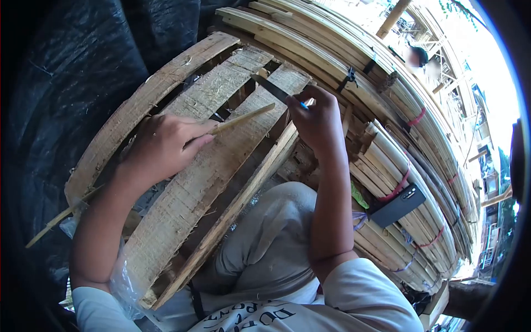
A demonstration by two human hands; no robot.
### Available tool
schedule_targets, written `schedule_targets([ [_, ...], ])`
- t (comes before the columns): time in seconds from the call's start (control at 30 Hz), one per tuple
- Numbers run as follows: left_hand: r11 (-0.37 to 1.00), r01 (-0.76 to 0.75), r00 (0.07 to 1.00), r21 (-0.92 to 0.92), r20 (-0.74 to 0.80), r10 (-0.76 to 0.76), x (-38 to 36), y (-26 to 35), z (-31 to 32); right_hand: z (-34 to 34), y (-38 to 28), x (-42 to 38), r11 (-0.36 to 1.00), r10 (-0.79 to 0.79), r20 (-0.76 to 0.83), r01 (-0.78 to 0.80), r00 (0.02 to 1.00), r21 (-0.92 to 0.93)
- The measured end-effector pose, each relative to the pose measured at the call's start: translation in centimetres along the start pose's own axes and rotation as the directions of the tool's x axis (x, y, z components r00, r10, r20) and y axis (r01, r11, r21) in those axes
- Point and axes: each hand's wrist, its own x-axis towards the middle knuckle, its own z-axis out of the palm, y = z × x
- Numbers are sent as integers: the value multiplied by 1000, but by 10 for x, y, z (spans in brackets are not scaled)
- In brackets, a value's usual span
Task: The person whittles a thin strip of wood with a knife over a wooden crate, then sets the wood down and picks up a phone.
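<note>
My left hand (168, 143) is closed round a long thin wooden strip (246, 118). One end points up and right from the fingers, and what looks like its other end shows past my forearm at the left. My right hand (322, 123) grips a knife (271, 88), with a bit of blue showing at the fingers. The blade points up and left, above the strip's tip and apart from it. Below both hands lies a slatted bench of rough boards (188, 193), with wood shavings on it.
Bundles of long wooden strips (387, 149), tied with red bands, are stacked along the right. A dark phone (398, 206) lies on them. A black tarp (83, 66) hangs at the left. Clear plastic (126, 288) sits by my left elbow. Another person (417, 57) is far back.
</note>
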Motion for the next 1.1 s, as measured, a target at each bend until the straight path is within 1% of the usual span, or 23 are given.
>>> schedule_targets([
  [0.03, 1000, 13, 1000, -7, -5, -13, 1, -1, 0, 6, 3, -4, 999, -35, 36, 34, 999, 31],
  [0.07, 1000, 21, 1000, -10, -3, -21, 1, -3, 0, 16, 0, -10, 995, -2, 62, -5, 998, 104],
  [0.13, 999, 41, 999, -4, -2, -41, 1, -6, -1, 7, -14, -13, 993, 23, 88, -33, 996, 115],
  [0.17, 1000, 29, 1000, -1, 7, -29, 0, -7, -1, 5, -7, -6, 996, -19, 53, 15, 998, 85],
  [0.2, 1000, 16, 1000, 0, 18, -16, -1, -7, 1, 5, -11, -8, 992, -11, -35, 15, 999, 122],
  [0.27, 1000, 1, 1000, 10, 15, -1, 0, -7, 2, 21, -4, -13, 983, -82, 53, 71, 995, 169],
  [0.3, 999, -25, 1000, 24, 10, 25, 0, -8, 3, 18, -18, -20, 989, -38, 146, 16, 989, 150],
  [0.33, 999, -20, 1000, 28, 17, 20, 1, -8, 4, 16, -20, -18, 988, -35, 151, 11, 988, 157],
  [0.4, 997, -70, 997, 19, -31, 71, 2, -8, 7, 11, -20, -13, 995, 18, -59, -12, 998, 101],
  [0.43, 998, -67, 997, 21, -31, 68, 2, -7, 7, 11, -21, -16, 998, 45, 3, -45, 999, 42],
  [0.47, 998, -58, 998, 35, -14, 58, 2, -5, 6, 21, -16, -18, 994, 38, 96, -47, 995, 97],
  [0.53, 997, -51, 999, 55, 2, 51, 4, -3, 6, 18, -27, -24, 997, 17, 150, -27, 989, 67],
  [0.6, 999, -46, 998, 22, -41, 47, 4, -4, 9, 11, -25, -21, 999, 29, -29, -28, 999, 28],
  [0.63, 999, -44, 998, 24, -42, 45, 3, -4, 11, 10, -24, -21, 996, 91, 4, -92, 996, 12],
  [0.73, 992, -68, 996, 104, -45, 73, 2, -4, 15, 19, -23, -27, 994, 93, 45, -96, 995, 55],
  [0.77, 990, -70, 997, 124, -24, 74, 2, -3, 15, 14, -19, -23, 994, 58, 62, -63, 996, 90],
  [0.8, 987, -73, 997, 143, -4, 74, 2, -2, 16, 11, -16, -19, 997, 70, 58, -72, 996, 25],
  [0.87, 981, -95, 995, 168, -6, 97, 4, -1, 19, 14, -21, -26, 995, 100, 2, -100, 995, -8],
  [0.93, 976, -115, 993, 187, -5, 118, 5, 1, 23, 14, -26, -33, 1000, 14, 72, -15, 997, 24],
  [0.97, 978, -117, 992, 170, -33, 125, 7, 1, 24, 15, -16, -27, 995, 46, 102, -55, 994, 80],
  [1.0, 981, -119, 990, 153, -60, 129, 7, 1, 25, 14, -12, -23, 997, 45, 35, -47, 998, 64],
  [1.07, 976, -127, 988, 176, -62, 140, 7, -2, 26, 12, -17, -23, 996, 84, -43, -85, 996, -25],
  [1.1, 971, -135, 986, 196, -67, 150, 7, -2, 26, 14, -22, -27, 997, 58, -46, -60, 997, -44],
])
